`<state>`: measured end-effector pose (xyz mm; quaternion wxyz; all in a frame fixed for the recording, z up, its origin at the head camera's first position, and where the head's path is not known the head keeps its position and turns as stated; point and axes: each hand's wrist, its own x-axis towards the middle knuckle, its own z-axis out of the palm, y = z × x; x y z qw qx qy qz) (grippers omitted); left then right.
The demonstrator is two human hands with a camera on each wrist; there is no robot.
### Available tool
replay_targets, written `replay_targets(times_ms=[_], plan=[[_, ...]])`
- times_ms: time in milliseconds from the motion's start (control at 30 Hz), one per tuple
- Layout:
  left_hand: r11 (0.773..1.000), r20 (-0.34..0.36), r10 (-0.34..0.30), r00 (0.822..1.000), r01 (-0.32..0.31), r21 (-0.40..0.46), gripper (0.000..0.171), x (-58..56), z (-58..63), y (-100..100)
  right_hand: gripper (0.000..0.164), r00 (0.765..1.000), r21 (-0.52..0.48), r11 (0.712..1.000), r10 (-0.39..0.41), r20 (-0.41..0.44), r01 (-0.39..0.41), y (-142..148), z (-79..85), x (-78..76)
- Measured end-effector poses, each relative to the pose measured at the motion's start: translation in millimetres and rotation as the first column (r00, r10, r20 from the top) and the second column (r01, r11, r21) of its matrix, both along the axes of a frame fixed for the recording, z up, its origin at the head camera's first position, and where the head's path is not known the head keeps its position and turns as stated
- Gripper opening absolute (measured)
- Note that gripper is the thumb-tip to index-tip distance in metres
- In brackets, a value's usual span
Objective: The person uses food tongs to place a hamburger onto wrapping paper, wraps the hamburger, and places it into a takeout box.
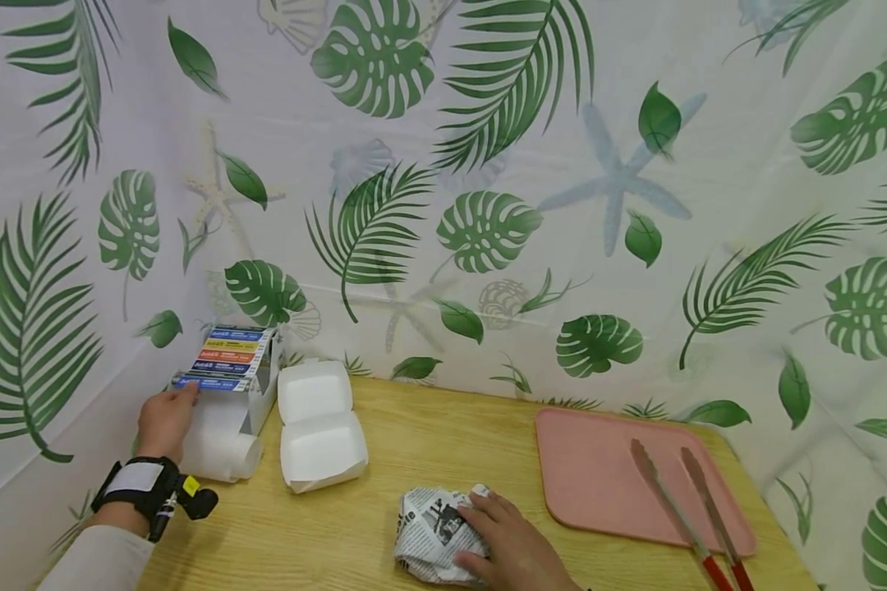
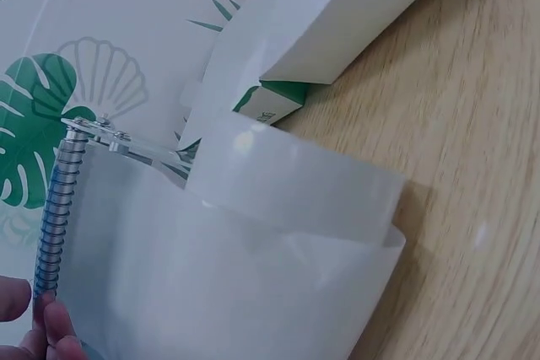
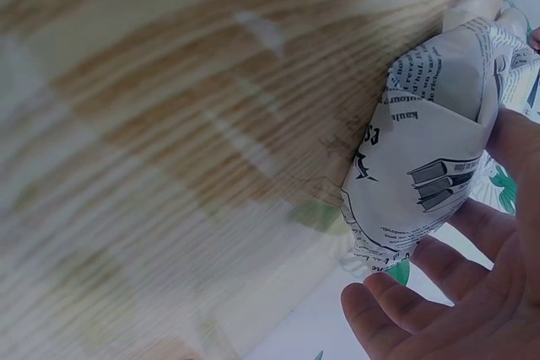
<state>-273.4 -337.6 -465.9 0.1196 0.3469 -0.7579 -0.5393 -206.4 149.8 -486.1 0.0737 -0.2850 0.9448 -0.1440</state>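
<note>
At the left, my left hand point(image 1: 166, 419) reaches to the front of a label dispenser point(image 1: 224, 357) with blue, yellow and orange label strips. Its fingertips pinch the lowest blue label point(image 1: 210, 383), beside a coiled metal bar point(image 2: 57, 217) in the left wrist view. Below hangs a curled sheet of white backing paper point(image 1: 214, 447). My right hand point(image 1: 513, 538) rests against a bundle wrapped in newsprint-patterned paper point(image 1: 438, 533) on the table. Its fingers lie fairly straight along the bundle's side; in the right wrist view, the wrapper point(image 3: 422, 149) shows printed books and text.
An open white clamshell box point(image 1: 321, 447) stands right of the dispenser. On the right, a pink tray point(image 1: 591, 468) has metal tongs point(image 1: 673, 497) with red handles lying across it. A leaf-patterned curtain point(image 1: 488, 287) closes off the table's back and left sides.
</note>
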Motion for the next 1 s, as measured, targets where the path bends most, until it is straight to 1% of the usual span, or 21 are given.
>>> replay_targets(times_ms=[67,200,267,333,400,467,533,567,600,633,667,700,733,767,833,900,933,1000], plan=[[0.999,-0.020,0.031,0.999,-0.030,0.030,0.059,-1.9,-1.1,0,0.068,1.000,0.006,1.000,-0.001,-0.004,0.001,1,0.3,0.9],[0.998,-0.057,0.066,0.996,-0.065,0.021,0.054,-4.3,-3.6,1,0.068,1.000,0.007,1.000,0.000,-0.017,0.000,3,1.1,2.7],[0.998,-0.065,0.067,0.996,-0.067,-0.002,0.053,-3.4,-3.4,2,0.068,1.000,0.006,1.000,-0.002,-0.025,0.002,4,1.1,3.7],[0.997,-0.071,0.061,0.996,-0.065,-0.049,0.055,-1.8,-1.7,4,0.068,1.000,0.007,1.000,-0.004,-0.025,0.004,4,0.6,4.6],[0.993,-0.091,0.040,0.995,-0.050,-0.111,0.057,0.9,2.1,10,0.068,1.000,0.008,1.000,-0.007,-0.019,0.007,5,0.3,5.6],[0.979,-0.101,0.001,0.995,-0.021,-0.203,0.058,4.6,10.8,19,0.068,1.000,0.007,1.000,-0.008,-0.015,0.008,6,-0.1,6.7],[0.951,-0.150,-0.072,0.986,0.023,-0.308,0.056,8.6,23.3,33,0.068,1.000,0.002,1.000,-0.008,-0.015,0.009,7,-0.3,7.5],[0.934,-0.174,-0.123,0.977,0.055,-0.353,0.055,11.2,30.9,41,0.068,1.000,0.000,1.000,-0.008,-0.019,0.008,8,-0.4,7.7],[0.913,-0.193,-0.186,0.963,0.096,-0.397,0.052,13.0,38.1,50,0.068,1.000,-0.007,1.000,-0.008,-0.024,0.008,9,-0.5,7.9],[0.886,-0.209,-0.262,0.942,0.149,-0.439,0.050,14.5,44.6,59,0.068,1.000,-0.013,1.000,-0.009,-0.028,0.009,10,-0.5,8.0],[0.856,-0.221,-0.341,0.914,0.205,-0.474,0.047,16.0,50.7,70,0.067,0.999,-0.017,1.000,-0.012,-0.031,0.012,10,-0.2,8.1],[0.823,-0.227,-0.425,0.877,0.269,-0.501,0.043,17.6,55.5,81,0.066,0.999,-0.026,1.000,-0.012,-0.038,0.011,11,-0.3,7.9],[0.788,-0.219,-0.504,0.836,0.342,-0.512,0.041,19.2,59.6,94,0.065,0.999,-0.036,0.999,-0.012,-0.043,0.011,11,-0.1,7.6],[0.751,-0.212,-0.575,0.791,0.407,-0.520,0.036,20.6,62.3,107,0.065,0.999,-0.044,0.999,-0.013,-0.050,0.011,11,0.0,7.1],[0.669,-0.186,-0.700,0.689,0.543,-0.507,0.030,24.2,64.8,134,0.064,0.998,-0.058,0.998,-0.015,-0.054,0.012,9,0.6,6.5],[0.587,-0.164,-0.792,0.588,0.661,-0.467,0.023,29.7,64.4,160,0.063,0.998,-0.086,0.996,-0.009,-0.064,0.003,7,0.1,5.8],[0.553,-0.165,-0.826,0.539,0.718,-0.422,0.022,32.4,63.2,172,0.063,0.998,-0.096,0.995,-0.008,-0.065,0.001,6,-0.1,5.6],[0.484,-0.177,-0.875,0.450,0.827,-0.288,0.021,38.1,57.7,194,0.064,0.997,-0.123,0.992,0.002,-0.076,-0.012,3,-1.7,5.1]])
